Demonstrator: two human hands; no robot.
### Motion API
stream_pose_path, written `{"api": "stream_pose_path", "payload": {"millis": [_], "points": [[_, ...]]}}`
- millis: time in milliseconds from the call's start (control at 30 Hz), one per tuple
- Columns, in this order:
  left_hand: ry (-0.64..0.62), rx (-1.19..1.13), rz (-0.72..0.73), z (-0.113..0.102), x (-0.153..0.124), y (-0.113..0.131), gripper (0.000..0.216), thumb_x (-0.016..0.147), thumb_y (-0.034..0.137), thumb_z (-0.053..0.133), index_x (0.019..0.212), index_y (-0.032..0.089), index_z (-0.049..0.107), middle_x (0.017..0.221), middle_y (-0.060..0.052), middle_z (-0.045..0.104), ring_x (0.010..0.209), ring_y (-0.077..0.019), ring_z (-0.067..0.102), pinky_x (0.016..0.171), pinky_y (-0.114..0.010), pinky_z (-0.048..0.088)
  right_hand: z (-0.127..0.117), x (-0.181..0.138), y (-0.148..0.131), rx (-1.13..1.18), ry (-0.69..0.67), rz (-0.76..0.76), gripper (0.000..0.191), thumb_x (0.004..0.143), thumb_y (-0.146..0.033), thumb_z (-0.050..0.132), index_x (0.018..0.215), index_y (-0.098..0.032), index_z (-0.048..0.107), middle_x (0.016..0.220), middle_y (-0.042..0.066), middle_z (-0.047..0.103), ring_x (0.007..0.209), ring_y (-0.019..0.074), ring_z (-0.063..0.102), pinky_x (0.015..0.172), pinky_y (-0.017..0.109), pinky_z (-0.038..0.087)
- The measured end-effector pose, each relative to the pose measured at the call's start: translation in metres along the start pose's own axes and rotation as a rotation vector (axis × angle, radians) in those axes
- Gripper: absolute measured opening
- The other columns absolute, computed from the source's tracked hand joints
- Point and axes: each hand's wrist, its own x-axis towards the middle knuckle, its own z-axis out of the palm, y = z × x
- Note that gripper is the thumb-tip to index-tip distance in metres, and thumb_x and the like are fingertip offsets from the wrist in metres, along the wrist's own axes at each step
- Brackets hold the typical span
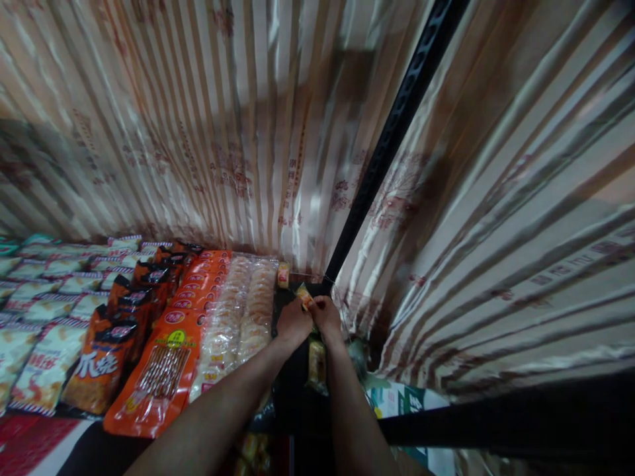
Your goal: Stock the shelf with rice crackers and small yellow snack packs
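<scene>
My left hand [292, 324] and my right hand [326, 315] meet at the right end of a dark shelf [292, 396], both pinched on a small yellow snack packet [304, 296]. Their fingers are closed around it. Another small yellow packet [283, 275] stands just behind, near a black slotted upright post [391, 139]. A third small packet [317, 362] lies between my forearms. Left of my hands lie clear bags of round pale biscuits [243, 317].
Rows of orange snack packets [163, 370], dark orange bags [109, 357] and white-green bags [34, 311] fill the shelf to the left. A striped satin curtain [198, 119] hangs behind and to the right. A green-white box [401, 400] sits below right.
</scene>
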Motion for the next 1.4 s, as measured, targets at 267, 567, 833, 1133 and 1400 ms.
{"api": "stream_pose_path", "payload": {"millis": [267, 567, 833, 1133, 1400], "points": [[-0.023, -0.024, 0.007, 0.000, 0.008, 0.004, 0.032, 0.086, 0.024, 0.040, 0.113, 0.017, 0.056, 0.113, -0.011, 0.066, 0.105, -0.0228, 0.061, 0.087, -0.029, 0.045, 0.012, 0.012, 0.010, 0.130, 0.048, -0.003, 0.024, 0.068, -0.042, 0.055, 0.075, -0.019, 0.060, 0.074, 0.004, 0.068, 0.067, 0.0184, 0.062, 0.063, 0.027, 0.045], [-0.008, -0.060, 0.052, -0.001, 0.023, 0.000, 0.029, 0.088, 0.022, 0.039, 0.110, 0.016, 0.057, 0.111, -0.009, 0.066, 0.104, -0.0202, 0.061, 0.087, -0.027, 0.045, 0.017, 0.023, 0.010, 0.083, 0.013, -0.031, 0.017, 0.070, -0.037, 0.056, 0.074, -0.020, 0.060, 0.072, 0.003, 0.069, 0.069, 0.0183, 0.063, 0.064, 0.027, 0.046], [0.030, 0.033, 0.098, -0.003, 0.036, -0.002, 0.030, 0.088, 0.022, 0.036, 0.108, 0.015, 0.057, 0.110, -0.011, 0.066, 0.105, -0.0222, 0.061, 0.085, -0.028, 0.045, 0.011, 0.028, -0.001, -0.037, -0.038, -0.079, 0.013, 0.067, -0.034, 0.057, 0.067, -0.021, 0.059, 0.070, 0.001, 0.066, 0.069, 0.0186, 0.061, 0.070, 0.029, 0.044], [-0.007, 0.104, 0.078, -0.013, 0.038, 0.004, 0.030, 0.084, 0.023, 0.039, 0.105, 0.017, 0.059, 0.110, -0.012, 0.066, 0.104, -0.0240, 0.062, 0.085, -0.030, 0.047, 0.020, 0.034, 0.004, 0.019, -0.047, -0.113, 0.008, 0.068, -0.028, 0.050, 0.065, -0.023, 0.055, 0.071, 0.001, 0.065, 0.072, 0.0184, 0.061, 0.074, 0.030, 0.045], [-0.026, 0.080, 0.100, -0.010, 0.050, 0.000, 0.030, 0.086, 0.026, 0.040, 0.106, 0.017, 0.061, 0.112, -0.012, 0.065, 0.105, -0.0221, 0.061, 0.087, -0.028, 0.047, 0.025, 0.041, -0.001, -0.027, -0.080, -0.134, 0.008, 0.070, -0.027, 0.047, 0.066, -0.023, 0.052, 0.067, 0.000, 0.063, 0.068, 0.0175, 0.060, 0.069, 0.028, 0.045]]}}
